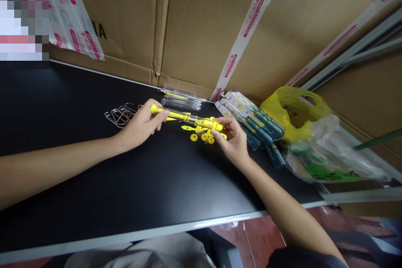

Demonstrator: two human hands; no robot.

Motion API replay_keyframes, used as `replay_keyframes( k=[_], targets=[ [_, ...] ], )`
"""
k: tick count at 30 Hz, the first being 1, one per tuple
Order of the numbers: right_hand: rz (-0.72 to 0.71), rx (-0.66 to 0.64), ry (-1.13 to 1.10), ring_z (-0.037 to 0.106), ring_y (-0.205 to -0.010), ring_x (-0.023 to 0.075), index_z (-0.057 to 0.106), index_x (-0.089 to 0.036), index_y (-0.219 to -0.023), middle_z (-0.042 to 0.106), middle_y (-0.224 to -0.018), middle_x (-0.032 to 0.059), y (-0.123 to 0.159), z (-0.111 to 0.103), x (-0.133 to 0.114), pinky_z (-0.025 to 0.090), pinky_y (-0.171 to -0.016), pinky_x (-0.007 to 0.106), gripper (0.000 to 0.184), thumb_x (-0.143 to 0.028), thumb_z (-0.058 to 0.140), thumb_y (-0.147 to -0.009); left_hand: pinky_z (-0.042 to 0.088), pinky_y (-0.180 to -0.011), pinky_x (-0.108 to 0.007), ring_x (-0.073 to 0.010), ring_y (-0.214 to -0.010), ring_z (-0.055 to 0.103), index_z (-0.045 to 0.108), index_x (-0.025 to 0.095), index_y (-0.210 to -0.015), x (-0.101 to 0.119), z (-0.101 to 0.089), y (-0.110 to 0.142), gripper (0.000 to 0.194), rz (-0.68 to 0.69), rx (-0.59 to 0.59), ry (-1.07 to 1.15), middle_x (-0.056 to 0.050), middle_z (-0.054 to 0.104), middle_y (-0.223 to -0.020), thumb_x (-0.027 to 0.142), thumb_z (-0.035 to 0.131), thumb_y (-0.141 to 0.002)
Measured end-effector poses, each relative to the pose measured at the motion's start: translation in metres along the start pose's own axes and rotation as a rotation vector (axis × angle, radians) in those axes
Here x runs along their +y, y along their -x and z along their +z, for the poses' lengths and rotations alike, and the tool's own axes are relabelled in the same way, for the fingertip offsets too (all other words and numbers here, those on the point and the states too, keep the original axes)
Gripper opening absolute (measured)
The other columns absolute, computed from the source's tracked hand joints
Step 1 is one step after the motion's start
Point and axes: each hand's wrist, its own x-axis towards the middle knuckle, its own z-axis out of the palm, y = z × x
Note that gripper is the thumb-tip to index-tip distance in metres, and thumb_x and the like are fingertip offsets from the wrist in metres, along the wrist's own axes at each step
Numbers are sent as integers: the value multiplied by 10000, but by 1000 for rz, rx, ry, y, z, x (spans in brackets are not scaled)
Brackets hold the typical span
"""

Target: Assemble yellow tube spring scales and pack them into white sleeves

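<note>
1. Two hands hold the yellow-ended tube [191, 119] above the black table [150, 201], to the left of the box pile [265, 123], the landmark here; its right end tips slightly lower.
2. The tube looks light and stiff, likely plastic. Its clear middle may be slick and could crack if squeezed or bent hard, so the yellow ends seem the surest places to grip, with light pressure along one line.
3. The left hand [140, 127], farther from the box pile, has its fingers closed around the left end, thumb laid along the barrel; its forearm reaches in low from the left.
4. The right hand [235, 142], just beside the box pile in this view, pinches the right end between thumb and curled fingers, wrist bent inward, forearm rising from the lower right.
5. Left of the box pile, under the tube, lie small yellow parts [194, 137], which look easily scattered; farther left are bent metal hooks [119, 117]. Clear tubes [182, 104] lie behind the hands, also left of the pile.
</note>
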Motion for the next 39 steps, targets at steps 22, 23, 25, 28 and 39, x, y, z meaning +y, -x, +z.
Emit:
replay_keyframes(
  k=[22,23,25,28,39],
  targets=[
    [-129,-7,90,604,-829,173,587,-216,-1021,616,-952,50,-1,-2,0,527,-719,302,184,-287,659,-867,388,-423,-199,-76,-519,480,437,200,-888,7,2,0,230,-29,-7,66,35,540,-727,406,539,-898],
    [-115,-10,72,613,-824,166,580,-217,-1024,619,-952,45,0,-2,0,530,-725,297,185,-284,657,-869,388,-425,-199,-74,-518,476,436,199,-887,7,2,0,230,-32,-11,70,36,539,-729,405,538,-898],
    [-82,-5,56,626,-787,155,566,-215,-1023,626,-935,38,2,-1,1,537,-704,285,197,-301,655,-869,388,-428,-197,-73,-526,474,436,199,-893,5,2,0,230,-38,-18,73,36,536,-738,407,533,-904],
    [-21,-4,52,629,-702,145,544,-209,-1025,641,-906,40,4,1,1,534,-620,270,244,-365,647,-868,394,-437,-198,-80,-547,482,441,202,-906,2,2,1,232,-41,-25,67,37,528,-739,418,527,-912],
    [32,-32,41,477,-488,101,546,-216,-1033,512,-651,-49,5,0,3,411,-466,235,244,-374,637,-870,409,-455,-200,-86,-566,498,459,199,-914,3,2,1,225,-63,-27,56,29,533,-745,416,518,-921]
  ],
)
